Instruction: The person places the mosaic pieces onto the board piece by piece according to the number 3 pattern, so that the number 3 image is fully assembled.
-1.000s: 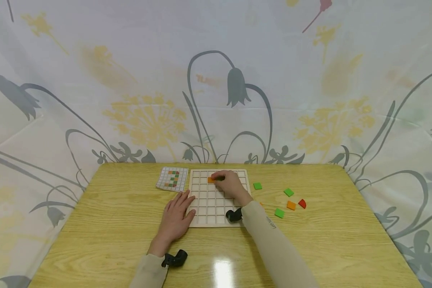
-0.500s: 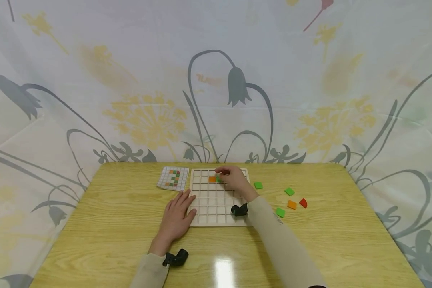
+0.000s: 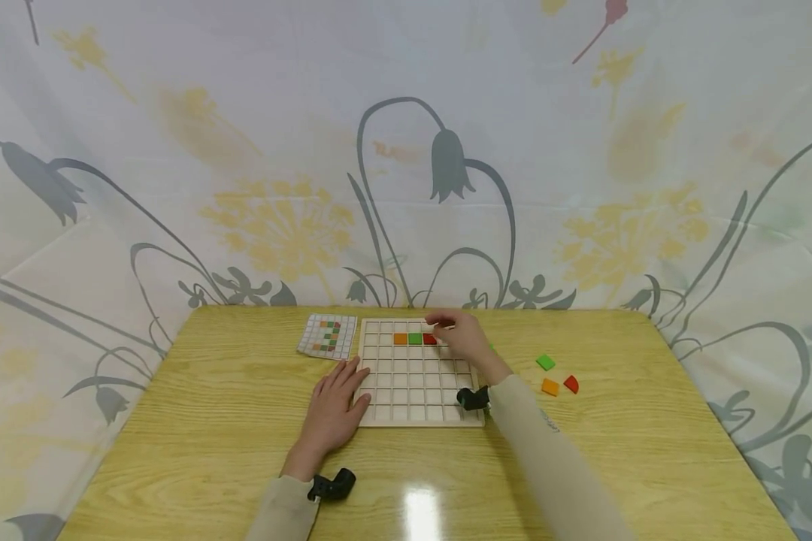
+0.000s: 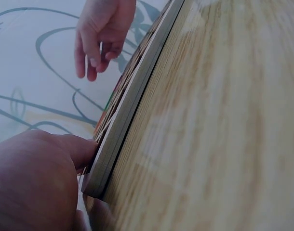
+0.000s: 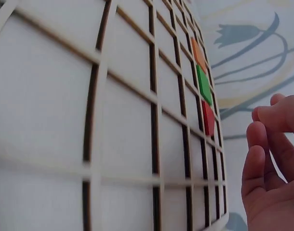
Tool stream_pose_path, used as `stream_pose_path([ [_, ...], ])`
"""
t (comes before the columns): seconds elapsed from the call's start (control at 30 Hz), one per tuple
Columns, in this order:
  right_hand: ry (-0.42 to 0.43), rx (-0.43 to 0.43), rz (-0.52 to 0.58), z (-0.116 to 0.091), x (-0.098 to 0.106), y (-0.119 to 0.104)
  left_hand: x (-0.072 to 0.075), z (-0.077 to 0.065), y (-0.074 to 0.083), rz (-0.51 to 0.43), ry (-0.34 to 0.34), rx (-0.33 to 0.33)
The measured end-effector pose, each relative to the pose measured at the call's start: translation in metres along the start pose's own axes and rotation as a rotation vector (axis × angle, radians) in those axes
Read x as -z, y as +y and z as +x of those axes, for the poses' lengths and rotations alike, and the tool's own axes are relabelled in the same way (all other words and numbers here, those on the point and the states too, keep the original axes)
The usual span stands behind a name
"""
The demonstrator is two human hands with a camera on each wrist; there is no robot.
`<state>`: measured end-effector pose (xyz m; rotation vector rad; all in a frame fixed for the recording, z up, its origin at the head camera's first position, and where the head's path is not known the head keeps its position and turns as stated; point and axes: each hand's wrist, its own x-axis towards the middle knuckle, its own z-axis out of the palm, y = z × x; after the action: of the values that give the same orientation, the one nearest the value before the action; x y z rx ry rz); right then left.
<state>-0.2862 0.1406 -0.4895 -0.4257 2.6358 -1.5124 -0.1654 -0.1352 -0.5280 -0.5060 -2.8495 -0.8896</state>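
A pale gridded board [image 3: 399,393] lies on the table. In one of its upper rows sit an orange tile [image 3: 401,339], a green tile [image 3: 415,339] and a red piece [image 3: 429,340], side by side. Just right of the red piece, my right hand [image 3: 467,340] hovers over the board; the right wrist view shows its fingers [image 5: 255,166] loosely bent, with nothing seen between them. My left hand [image 3: 334,406] lies flat with spread fingers at the board's left edge, and in the left wrist view its thumb [image 4: 82,150] touches that edge.
Left of the board lies a pattern card [image 3: 326,336] with coloured squares. To the right are a loose green tile [image 3: 545,362], an orange tile [image 3: 549,387] and a red quarter-round piece [image 3: 571,384]. My right arm partly hides other pieces. A patterned curtain [image 3: 406,188] hangs behind the table.
My right hand has moved right along the row and let go of the red piece. The green tile and red piece beside the orange tile have come into view. My left hand stays put.
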Motion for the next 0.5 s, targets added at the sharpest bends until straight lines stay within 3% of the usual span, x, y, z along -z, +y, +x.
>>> stream_pose_path([
  [0.5, 0.049, -0.002, -0.081, -0.037, 0.046, 0.023, -0.001, -0.001, 0.0, -0.013, 0.003, 0.004],
])
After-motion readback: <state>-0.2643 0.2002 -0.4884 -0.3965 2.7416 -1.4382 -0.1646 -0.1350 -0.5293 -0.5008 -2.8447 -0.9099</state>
